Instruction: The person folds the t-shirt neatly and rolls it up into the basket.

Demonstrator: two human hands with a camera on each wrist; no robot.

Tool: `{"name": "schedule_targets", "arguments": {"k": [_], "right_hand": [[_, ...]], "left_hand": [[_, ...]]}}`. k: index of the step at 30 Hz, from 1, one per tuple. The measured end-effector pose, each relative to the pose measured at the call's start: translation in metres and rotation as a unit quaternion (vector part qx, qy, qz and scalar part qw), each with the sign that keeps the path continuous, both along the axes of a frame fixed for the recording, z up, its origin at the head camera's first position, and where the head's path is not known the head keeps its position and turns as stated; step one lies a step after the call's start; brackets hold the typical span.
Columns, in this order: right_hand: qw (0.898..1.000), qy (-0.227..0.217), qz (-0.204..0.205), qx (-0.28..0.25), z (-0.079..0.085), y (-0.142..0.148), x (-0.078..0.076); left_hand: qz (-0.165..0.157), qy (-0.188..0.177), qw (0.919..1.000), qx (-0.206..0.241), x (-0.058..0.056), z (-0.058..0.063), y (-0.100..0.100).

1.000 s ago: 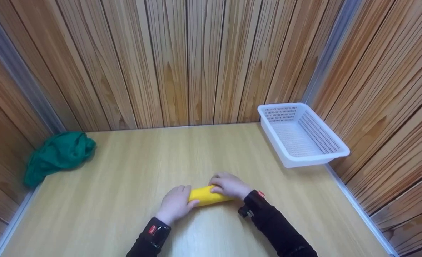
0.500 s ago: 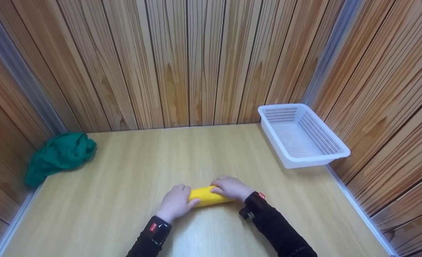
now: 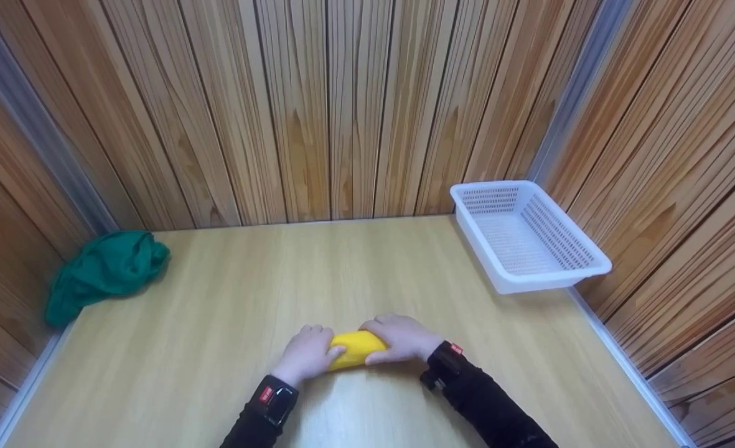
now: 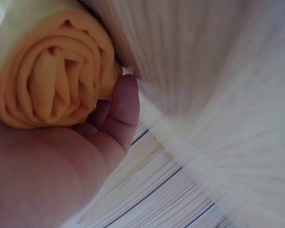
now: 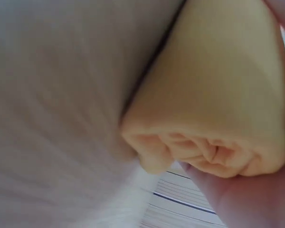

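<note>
A yellow cloth (image 3: 356, 348), rolled into a thick cylinder, lies low over the table in front of me. My left hand (image 3: 306, 354) grips its left end, thumb on the near side. At the other end, my right hand (image 3: 406, 339) holds the roll between fingers on the far side and thumb on the near side. The left wrist view shows the roll's spiral end (image 4: 52, 85) against the palm. In the right wrist view, the folded layers at the right end of the roll (image 5: 213, 85) face the right palm.
A white perforated plastic basket (image 3: 498, 264) stands at the back right of the wooden table (image 3: 249, 274). Crumpled green cloth (image 3: 109, 264) sits in the left corner, drooping over the table's edge. Wood-panelled walls enclose the back and both sides.
My right hand has slid slightly inward along the roll, and its thumb has come down to the near side. Less yellow shows between the hands. My left hand has hardly moved.
</note>
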State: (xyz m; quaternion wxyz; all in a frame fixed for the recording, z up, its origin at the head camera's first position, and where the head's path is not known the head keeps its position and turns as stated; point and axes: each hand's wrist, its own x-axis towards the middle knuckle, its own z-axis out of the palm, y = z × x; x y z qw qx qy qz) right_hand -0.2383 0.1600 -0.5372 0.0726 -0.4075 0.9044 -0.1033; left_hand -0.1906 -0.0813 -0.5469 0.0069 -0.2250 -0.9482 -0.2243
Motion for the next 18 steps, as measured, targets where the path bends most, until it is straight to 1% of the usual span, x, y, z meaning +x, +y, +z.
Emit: {"name": "schedule_targets", "arguments": {"k": [2,5,12,15,18], "right_hand": [[1.000,0.014,0.007,-0.003,-0.0015,0.0012,0.0012],[1.000,0.021,0.011,-0.006,-0.0015,0.0016,0.0024],[1.000,0.022,0.014,-0.003,-0.0017,0.0013,0.0023],[1.000,0.020,0.014,-0.007,-0.0033,0.0032,0.0034],[1.000,0.008,0.013,-0.017,-0.0035,0.0067,0.0066]], "left_hand": [[0.000,0.004,1.0000,0.002,-0.0005,-0.0002,0.0006],[0.001,0.006,1.0000,0.007,-0.0013,-0.0005,0.0007],[0.000,-0.007,1.0000,0.003,-0.0029,-0.0006,-0.0002],[-0.002,-0.009,0.9999,0.006,-0.0025,0.0004,-0.0007],[-0.004,-0.005,0.9999,0.009,-0.0016,0.0010,-0.0014]]}}
